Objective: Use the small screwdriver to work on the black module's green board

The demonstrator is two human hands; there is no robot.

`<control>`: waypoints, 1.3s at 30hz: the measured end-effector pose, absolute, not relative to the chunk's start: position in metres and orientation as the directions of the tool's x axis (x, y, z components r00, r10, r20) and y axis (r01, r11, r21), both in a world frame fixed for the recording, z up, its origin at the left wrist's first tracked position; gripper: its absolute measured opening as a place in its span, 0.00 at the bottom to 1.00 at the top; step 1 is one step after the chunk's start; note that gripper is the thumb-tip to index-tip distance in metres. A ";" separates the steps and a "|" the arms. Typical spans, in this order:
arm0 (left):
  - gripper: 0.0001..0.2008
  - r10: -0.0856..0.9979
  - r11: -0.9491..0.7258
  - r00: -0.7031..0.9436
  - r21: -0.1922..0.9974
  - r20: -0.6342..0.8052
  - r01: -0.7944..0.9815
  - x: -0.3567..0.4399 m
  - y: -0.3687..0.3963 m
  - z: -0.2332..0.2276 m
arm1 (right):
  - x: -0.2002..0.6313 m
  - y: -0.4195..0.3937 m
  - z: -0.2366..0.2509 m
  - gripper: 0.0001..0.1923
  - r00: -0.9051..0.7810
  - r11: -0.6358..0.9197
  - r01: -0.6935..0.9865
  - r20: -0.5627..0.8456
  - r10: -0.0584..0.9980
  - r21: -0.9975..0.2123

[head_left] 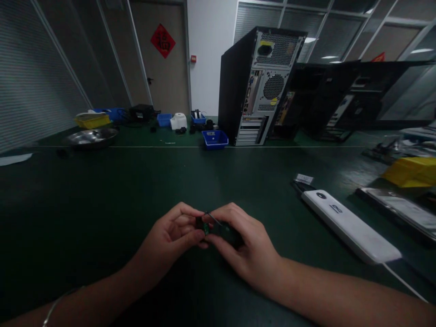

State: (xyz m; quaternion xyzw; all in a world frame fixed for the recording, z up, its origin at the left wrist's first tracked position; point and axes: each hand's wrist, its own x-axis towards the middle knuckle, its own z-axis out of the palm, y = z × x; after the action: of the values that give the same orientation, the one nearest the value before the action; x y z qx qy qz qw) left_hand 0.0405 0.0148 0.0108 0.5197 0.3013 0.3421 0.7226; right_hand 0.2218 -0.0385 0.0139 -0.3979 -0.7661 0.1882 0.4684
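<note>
**Head view: both our hands pinch a small dark part over the green mat**

Head camera looks down at our left hand (172, 236) and right hand (243, 247), brought together at the middle of the green mat (102, 204). Between them sits a small dark component (204, 227) with a green edge and a thin wire — both hands are closed on it, fingertips pinching; its exact kind is too dim to tell. To our right lies a long white device (350, 227). Farther back stand an open computer tower (260, 86), a blue bin (215, 138) and a metal dish (91, 137).
</note>
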 end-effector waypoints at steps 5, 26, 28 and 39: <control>0.10 0.824 0.225 0.555 0.964 -0.111 -0.141 0.041 0.012 0.016 | 0.221 -0.039 0.010 0.17 -0.293 0.659 0.419 0.594 0.749 -0.624; 0.10 0.851 0.157 0.513 0.987 -0.114 -0.041 0.038 0.010 0.014 | 0.227 -0.038 0.017 0.24 -0.409 0.672 0.345 0.540 0.736 -0.655; 0.10 0.859 0.177 0.496 0.983 -0.127 -0.055 0.038 0.011 0.012 | 0.228 -0.038 0.017 0.24 -0.397 0.671 0.319 0.549 0.736 -0.669; 0.05 0.860 0.132 0.489 0.989 -0.144 0.059 0.032 0.007 0.017 | 0.232 -0.040 0.015 0.22 -0.386 0.661 0.289 0.547 0.742 -0.693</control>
State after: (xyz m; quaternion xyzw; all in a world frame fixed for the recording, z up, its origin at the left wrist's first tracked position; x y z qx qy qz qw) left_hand 0.0319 0.0073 0.0174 0.5795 0.3965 0.3133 0.6394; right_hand 0.2325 -0.0401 0.0152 -0.3249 -0.7932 0.2530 0.4486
